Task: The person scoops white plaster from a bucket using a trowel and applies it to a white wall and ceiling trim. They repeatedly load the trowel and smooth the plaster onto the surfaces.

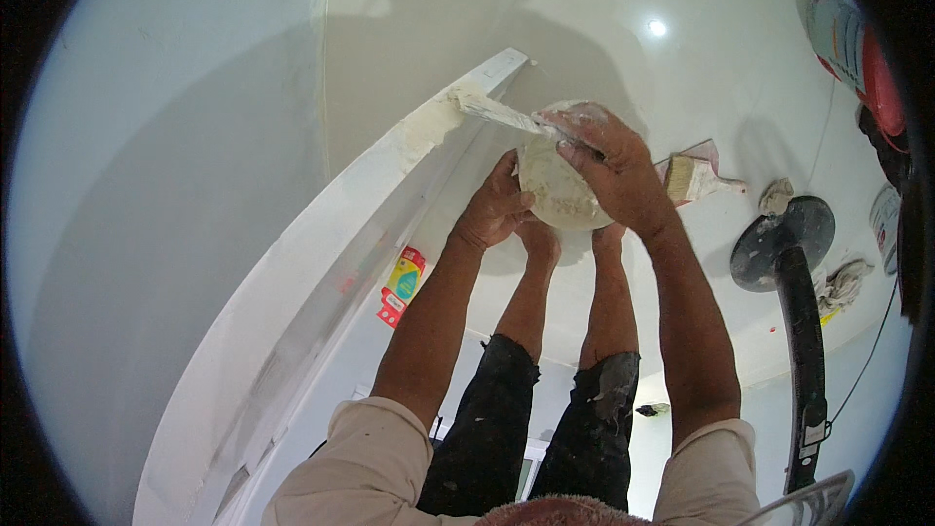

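Observation:
My left hand (497, 203) grips the left side of a round, whitish tub (562, 197) with pale filler smeared inside it. Over the tub's far right rim, my right hand (606, 158) is closed round a putty knife (502, 115). Pale paste coats the knife, which points left. Its far end meets the edge of a long white board (375, 170), beside a cream-coloured patch of wet filler (429, 131). Both hands are dusted with white.
A bristle brush (682, 178) lies on the floor right of my hands. Farther right stands a long black-handled tool with a round disc (784, 245). A red-and-yellow packet (400, 284) is by the board. Buckets (836, 37) and a crumpled rag (845, 284) line the right side.

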The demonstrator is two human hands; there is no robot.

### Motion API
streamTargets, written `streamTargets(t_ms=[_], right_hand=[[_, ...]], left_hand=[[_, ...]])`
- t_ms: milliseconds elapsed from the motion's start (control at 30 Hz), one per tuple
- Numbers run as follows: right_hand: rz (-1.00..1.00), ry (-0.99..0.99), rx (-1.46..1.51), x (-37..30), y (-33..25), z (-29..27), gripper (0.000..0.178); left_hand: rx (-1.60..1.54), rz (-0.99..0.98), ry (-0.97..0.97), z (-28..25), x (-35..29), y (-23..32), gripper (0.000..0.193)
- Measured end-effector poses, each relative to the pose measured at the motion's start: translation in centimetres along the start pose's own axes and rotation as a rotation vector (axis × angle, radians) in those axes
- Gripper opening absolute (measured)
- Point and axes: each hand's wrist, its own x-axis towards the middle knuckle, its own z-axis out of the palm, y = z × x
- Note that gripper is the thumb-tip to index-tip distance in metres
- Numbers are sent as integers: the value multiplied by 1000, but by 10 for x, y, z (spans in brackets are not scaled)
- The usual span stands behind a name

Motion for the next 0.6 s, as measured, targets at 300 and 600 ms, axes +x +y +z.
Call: streamTargets(t_ms=[300,600], right_hand=[[-8,106,-319,-18,-78,6,39],[49,65,-562,-16,-146,18,47]], left_hand=[[-98,1,-5,-11,-3,-10,92],[-44,-22,58,16,-3,3,91]])
